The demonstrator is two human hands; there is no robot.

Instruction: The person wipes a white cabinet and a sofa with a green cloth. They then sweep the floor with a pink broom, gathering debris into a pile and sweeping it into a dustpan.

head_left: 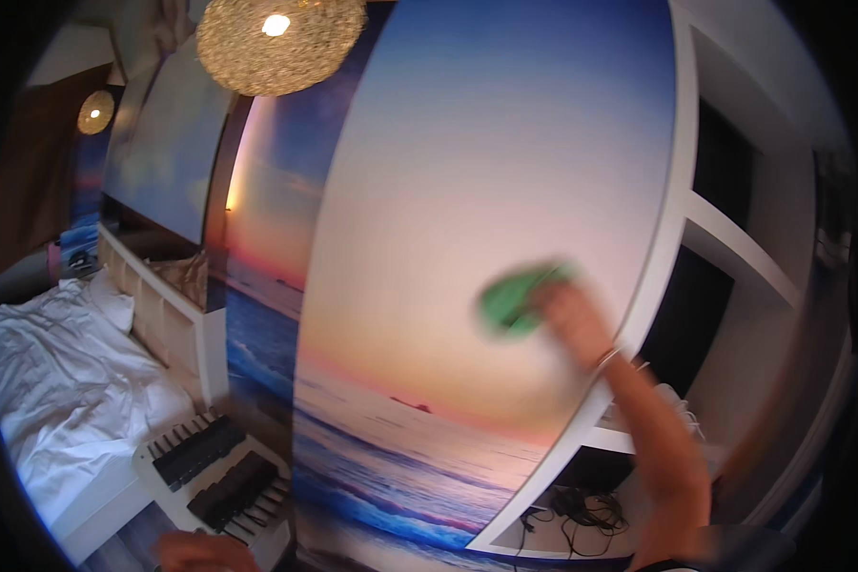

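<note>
Right hand (572,319) gripped a green cloth (515,303), fingers curled round it — light, flat strokes seemed best for the seascape-printed panel (458,210). Left hand (204,552) low; couldn't tell finger spread.

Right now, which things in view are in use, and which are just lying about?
In use:
right hand
green cloth, held, motion-blurred
seascape panel, behind the cloth; contact unclear

Just there, apparently:
cables, lower right
bed, rumpled
woven lamp, lit
</note>
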